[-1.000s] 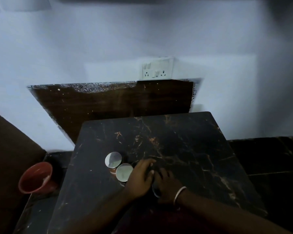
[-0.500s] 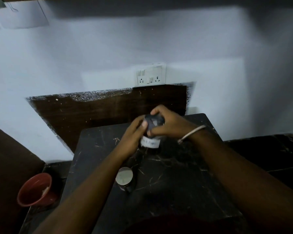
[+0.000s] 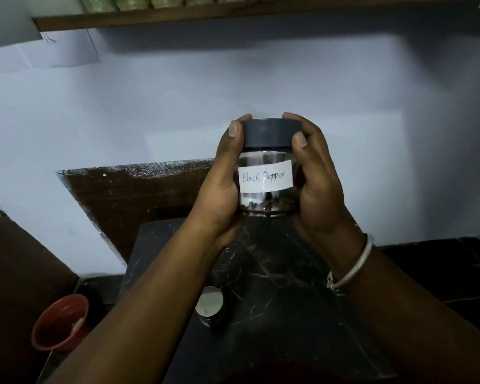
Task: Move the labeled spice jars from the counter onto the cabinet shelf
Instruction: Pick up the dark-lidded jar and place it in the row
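The left hand [image 3: 222,189] and right hand [image 3: 319,187] each curl around opposite sides of the upright Black Pepper jar [image 3: 266,176], holding it in the air above the far edge of the dark surface [image 3: 288,300], below the shelf [image 3: 233,12], while a second jar [image 3: 209,303] stands near the surface's left edge.

Dark marble counter [image 3: 277,275] — one silver-lidded jar [image 3: 209,304] standing on it.
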`<state>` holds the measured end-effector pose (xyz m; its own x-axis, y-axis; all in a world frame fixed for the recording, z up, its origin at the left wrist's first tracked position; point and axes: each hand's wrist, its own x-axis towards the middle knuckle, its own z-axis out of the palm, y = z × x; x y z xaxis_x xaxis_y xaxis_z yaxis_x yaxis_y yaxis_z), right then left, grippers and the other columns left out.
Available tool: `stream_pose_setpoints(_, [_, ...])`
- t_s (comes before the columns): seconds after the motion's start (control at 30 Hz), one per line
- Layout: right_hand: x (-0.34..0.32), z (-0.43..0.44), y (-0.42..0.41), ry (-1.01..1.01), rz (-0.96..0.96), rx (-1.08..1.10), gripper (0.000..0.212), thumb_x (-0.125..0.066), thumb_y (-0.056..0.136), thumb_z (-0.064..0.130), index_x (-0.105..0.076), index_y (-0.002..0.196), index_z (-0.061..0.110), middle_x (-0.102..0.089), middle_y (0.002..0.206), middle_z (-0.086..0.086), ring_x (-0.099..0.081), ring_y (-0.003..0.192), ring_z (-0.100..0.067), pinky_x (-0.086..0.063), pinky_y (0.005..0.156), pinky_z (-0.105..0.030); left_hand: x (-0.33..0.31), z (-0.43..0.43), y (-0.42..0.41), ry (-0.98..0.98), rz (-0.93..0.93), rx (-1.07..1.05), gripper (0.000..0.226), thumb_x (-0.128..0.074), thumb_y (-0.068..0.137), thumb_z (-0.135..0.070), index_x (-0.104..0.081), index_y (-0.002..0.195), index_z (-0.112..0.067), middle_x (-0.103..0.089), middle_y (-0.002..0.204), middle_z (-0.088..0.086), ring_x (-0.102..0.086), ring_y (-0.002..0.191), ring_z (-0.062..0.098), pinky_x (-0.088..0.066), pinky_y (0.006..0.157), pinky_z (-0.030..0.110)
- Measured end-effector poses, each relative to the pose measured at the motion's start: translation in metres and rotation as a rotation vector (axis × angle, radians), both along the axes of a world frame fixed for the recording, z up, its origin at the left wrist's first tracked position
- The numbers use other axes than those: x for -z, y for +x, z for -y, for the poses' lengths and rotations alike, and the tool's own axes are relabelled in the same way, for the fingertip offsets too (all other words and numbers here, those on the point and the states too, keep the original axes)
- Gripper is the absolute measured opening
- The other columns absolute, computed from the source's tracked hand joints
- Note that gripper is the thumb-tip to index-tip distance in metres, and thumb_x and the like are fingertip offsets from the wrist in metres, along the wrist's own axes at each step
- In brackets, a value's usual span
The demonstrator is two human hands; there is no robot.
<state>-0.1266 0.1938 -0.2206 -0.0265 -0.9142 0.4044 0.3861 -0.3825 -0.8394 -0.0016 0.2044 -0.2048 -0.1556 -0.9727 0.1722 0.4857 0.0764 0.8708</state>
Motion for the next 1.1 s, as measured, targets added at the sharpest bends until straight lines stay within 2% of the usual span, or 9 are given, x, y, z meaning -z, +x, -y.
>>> stream_pose_setpoints(0.17, [-0.003, -0.006, 0.006, 0.029, 0.096, 0.001, 0.047, -0.055, 0.092, 0.038, -0.053, 0.135, 0.017, -0.062, 0.132, -0.021, -0.064, 0.118, -0.038, -0.051, 0.098, -0.055, -0.003, -0.007, -0.001, -0.01, 0.013, -0.011, 0.079, -0.054, 0.087, -0.058, -0.045, 0.146, -0.007, -0.056, 0.139, 0.031, -0.059, 0.125, 0.047, -0.054, 0.099, 0.053])
stream_pose_setpoints(0.3, [-0.004, -0.005, 0.008, 0.042, 0.094, 0.022, 0.05, -0.056, 0.09, 0.039, -0.054, 0.134, 0.014, -0.061, 0.132, -0.025, -0.059, 0.122, -0.048, -0.044, 0.104, -0.068, -0.003, -0.007, 0.0, 0.004, 0.013, 0.001, 0.076, -0.053, 0.087, -0.057, -0.047, 0.144, -0.007, -0.058, 0.137, 0.03, -0.062, 0.122, 0.045, -0.054, 0.099, 0.054])
stream_pose_setpoints(0.4, [-0.006, -0.002, 0.009, 0.055, 0.088, 0.032, 0.051, -0.057, 0.088, 0.041, -0.056, 0.133, 0.017, -0.062, 0.132, -0.023, -0.059, 0.123, -0.048, -0.043, 0.106, -0.069, -0.005, -0.006, 0.0, 0.001, -0.019, 0.013, 0.074, -0.05, 0.088, -0.054, -0.048, 0.144, -0.006, -0.06, 0.134, 0.03, -0.068, 0.113, 0.039, -0.057, 0.094, 0.049])
stream_pose_setpoints(0.53, [-0.009, 0.0, 0.01, 0.07, 0.094, 0.011, 0.05, -0.058, 0.087, 0.041, -0.058, 0.131, 0.017, -0.062, 0.132, -0.024, -0.059, 0.123, -0.049, -0.043, 0.105, -0.069, -0.005, -0.003, 0.0, -0.012, -0.001, -0.008, 0.075, -0.051, 0.088, -0.057, -0.048, 0.143, -0.006, -0.057, 0.136, 0.032, -0.063, 0.119, 0.044, -0.055, 0.096, 0.052])
stream_pose_setpoints(0.67, [-0.01, 0.004, 0.01, 0.08, 0.098, 0.003, 0.052, -0.059, 0.087, 0.041, -0.058, 0.132, 0.016, -0.062, 0.131, -0.025, -0.059, 0.123, -0.049, -0.041, 0.106, -0.071, -0.006, 0.001, -0.001, -0.01, 0.005, -0.014, 0.074, -0.051, 0.088, -0.057, -0.05, 0.142, -0.007, -0.06, 0.134, 0.031, -0.067, 0.109, 0.037, -0.057, 0.093, 0.05])
stream_pose_setpoints(0.77, [-0.011, 0.007, 0.01, 0.086, 0.101, 0.008, 0.053, -0.059, 0.087, 0.041, -0.057, 0.132, 0.014, -0.061, 0.131, -0.027, -0.057, 0.124, -0.051, -0.04, 0.106, -0.073, -0.006, 0.005, -0.002, -0.009, -0.014, 0.011, 0.076, -0.052, 0.087, -0.056, -0.048, 0.143, -0.006, -0.059, 0.135, 0.031, -0.067, 0.111, 0.038, -0.058, 0.093, 0.048])
stream_pose_setpoints(0.9, [-0.01, 0.013, 0.008, 0.085, 0.074, 0.014, 0.054, -0.059, 0.087, 0.042, -0.057, 0.133, 0.015, -0.063, 0.13, -0.024, -0.059, 0.123, -0.048, -0.041, 0.106, -0.071, -0.007, 0.012, -0.003, 0.021, -0.045, 0.036, 0.074, -0.051, 0.088, -0.055, -0.049, 0.144, -0.006, -0.061, 0.133, 0.03, -0.07, 0.105, 0.035, -0.061, 0.088, 0.043])
stream_pose_setpoints(1.0, [-0.014, 0.016, 0.007, 0.066, 0.02, 0.022, 0.056, -0.057, 0.089, 0.042, -0.056, 0.136, 0.014, -0.065, 0.13, -0.02, -0.062, 0.122, -0.043, -0.045, 0.106, -0.067, -0.008, 0.016, -0.003, 0.014, -0.027, 0.045, 0.073, -0.05, 0.088, -0.055, -0.052, 0.141, -0.007, -0.065, 0.13, 0.028, -0.071, 0.102, 0.034, -0.06, 0.087, 0.045])
stream_pose_setpoints(1.1, [-0.02, 0.02, 0.003, 0.034, -0.056, 0.061, 0.052, -0.054, 0.095, 0.038, -0.054, 0.141, 0.015, -0.068, 0.128, -0.01, -0.068, 0.118, -0.028, -0.056, 0.099, -0.048, -0.013, 0.026, -0.001, -0.005, 0.013, 0.034, 0.073, -0.05, 0.088, -0.058, -0.054, 0.14, -0.008, -0.065, 0.129, 0.029, -0.071, 0.104, 0.036, -0.058, 0.09, 0.05])
